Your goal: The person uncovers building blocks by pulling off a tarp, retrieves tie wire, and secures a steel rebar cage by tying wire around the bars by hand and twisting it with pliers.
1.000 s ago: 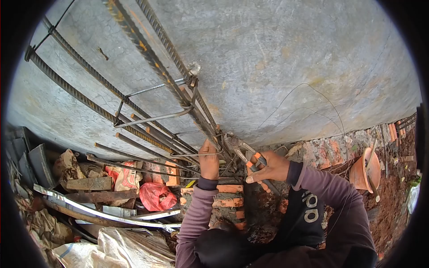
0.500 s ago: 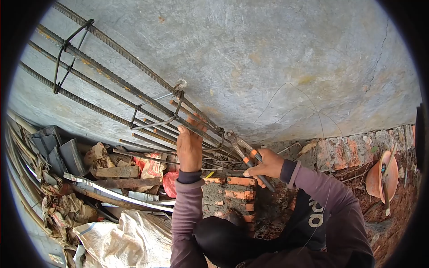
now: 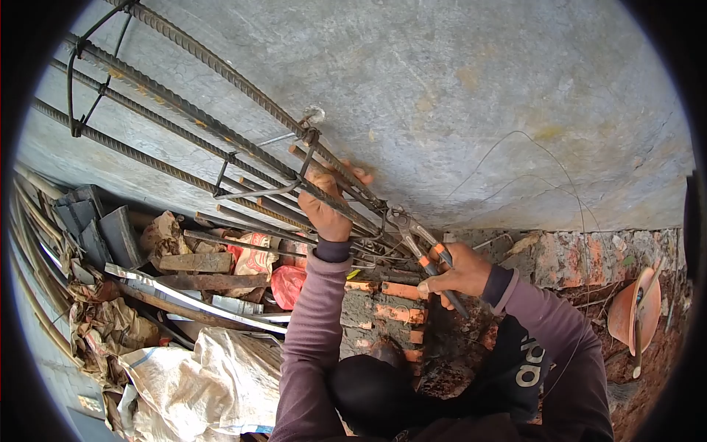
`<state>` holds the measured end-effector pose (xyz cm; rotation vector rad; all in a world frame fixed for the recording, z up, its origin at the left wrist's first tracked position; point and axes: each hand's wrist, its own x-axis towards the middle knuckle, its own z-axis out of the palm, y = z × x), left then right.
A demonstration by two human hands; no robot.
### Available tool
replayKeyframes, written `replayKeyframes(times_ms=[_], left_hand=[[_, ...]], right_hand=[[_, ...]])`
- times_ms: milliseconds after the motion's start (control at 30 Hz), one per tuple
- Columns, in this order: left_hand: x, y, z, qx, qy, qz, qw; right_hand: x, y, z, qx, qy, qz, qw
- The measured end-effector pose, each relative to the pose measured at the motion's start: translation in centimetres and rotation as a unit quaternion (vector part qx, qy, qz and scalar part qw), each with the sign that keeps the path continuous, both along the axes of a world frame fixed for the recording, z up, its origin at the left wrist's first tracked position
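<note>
A cage of ribbed steel rebar point(image 3: 191, 114) with square stirrups point(image 3: 305, 156) runs from the upper left down to the middle. My left hand point(image 3: 324, 205) is closed around one of its bars, fingertips showing on the far side. In my right hand point(image 3: 462, 272) I grip pincers point(image 3: 420, 247) with orange and black handles. Their jaws are at a lower stirrup, where the bars crowd together; I cannot tell whether they bite on wire there. Thin wire point(image 3: 549, 151) loops out over the wall to the right.
Behind the cage is a grey plastered wall point(image 3: 412, 81). Below lies a brick pillar point(image 3: 401, 315) with mortar. Scrap wood point(image 3: 195, 263), crumpled paper sacks and a white woven sack point(image 3: 213, 383) are piled at left. An orange bowl point(image 3: 626, 313) with a stick-like handle sits at right.
My left hand has shifted along the bars and now wraps further round. The pincers and right hand appear slightly lower and to the right, as does the cage's lower end.
</note>
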<state>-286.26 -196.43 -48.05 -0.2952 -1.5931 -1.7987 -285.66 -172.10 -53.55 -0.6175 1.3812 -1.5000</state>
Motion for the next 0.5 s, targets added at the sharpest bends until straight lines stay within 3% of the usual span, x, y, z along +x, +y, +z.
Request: replayKeyframes(times_ms=[67, 133, 200, 267, 333, 400, 500], left_hand=[[1.0, -0.5, 1.0, 0.034, -0.064, -0.062, 0.995], [0.8, 0.2, 1.6, 0.098, -0.055, -0.086, 0.99], [1.0, 1.3, 1.9, 0.146, -0.075, -0.099, 0.981], [0.9, 1.0, 2.1, 0.096, -0.105, -0.082, 0.986], [1.8, 0.5, 2.3, 0.055, -0.147, -0.059, 0.986], [1.6, 0.8, 2.7, 0.08, -0.153, -0.054, 0.984], [1.0, 0.9, 2.9, 0.116, -0.162, -0.072, 0.977]], right_hand=[[0.1, -0.2, -0.1, 0.011, 0.007, -0.007, 1.0], [0.0, -0.2, -0.3, 0.02, -0.004, -0.004, 1.0], [0.3, -0.6, -2.0, -0.009, 0.075, -0.023, 0.997], [0.2, -0.4, -2.4, -0.03, 0.121, -0.041, 0.991], [0.5, -0.2, -2.5, -0.023, 0.081, -0.043, 0.995], [0.2, -0.5, -2.0, -0.034, 0.068, -0.039, 0.996], [-1.1, -0.3, -2.7, -0.022, 0.19, -0.038, 0.981]])
